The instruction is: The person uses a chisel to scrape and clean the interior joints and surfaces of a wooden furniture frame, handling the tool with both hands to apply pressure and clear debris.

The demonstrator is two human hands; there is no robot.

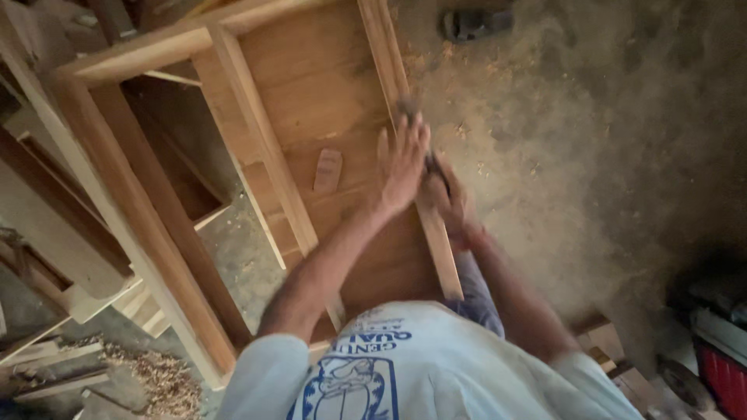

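Note:
A wooden cabinet frame [257, 148] lies on the ground in front of me, with a plywood panel inside it. My left hand [401, 167] is stretched out flat with its fingers apart, over the frame's right rail [440, 249]; it is blurred by motion. A dark blur shows at its fingertips. Just behind it, my right hand [451, 204] is closed around a small dark tool [434, 165] held against the same rail. What kind of tool it is cannot be made out. A small loose wood block [327, 169] rests on the panel left of my hands.
Sawdust covers the dirt floor [591, 155] to the right. A dark object [475, 23] lies at the top. Wood shavings [159, 381] and stacked boards [54, 233] sit at the left. A red machine [724, 373] stands at the bottom right.

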